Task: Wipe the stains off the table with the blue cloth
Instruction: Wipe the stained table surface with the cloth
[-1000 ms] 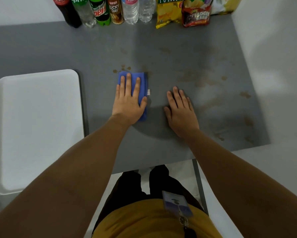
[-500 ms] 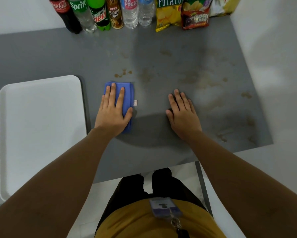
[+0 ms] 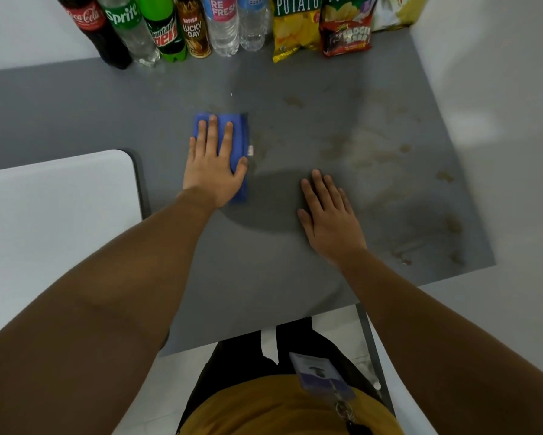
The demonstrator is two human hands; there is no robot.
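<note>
The folded blue cloth (image 3: 240,136) lies flat on the grey table (image 3: 75,105), a little left of its middle. My left hand (image 3: 213,171) presses down on it with the fingers spread along it and the thumb at its right edge. To the right, my right hand (image 3: 326,211) rests palm-down on the bare table and holds nothing. Faint brown stains (image 3: 336,146) spread over the table's right half. Darker spots (image 3: 445,175) sit near the right edge, and smears (image 3: 402,255) near the front right corner.
A white tray (image 3: 59,230) lies at the front left of the table. Several drink bottles (image 3: 166,32) and snack bags (image 3: 295,29) line the back edge. A white wall (image 3: 499,89) closes the right side. The table's front edge runs just above my legs.
My left hand pulled the cloth back and left, then pushed it forward over the place where small brown spots showed. Those spots are out of sight. My right hand stayed put.
</note>
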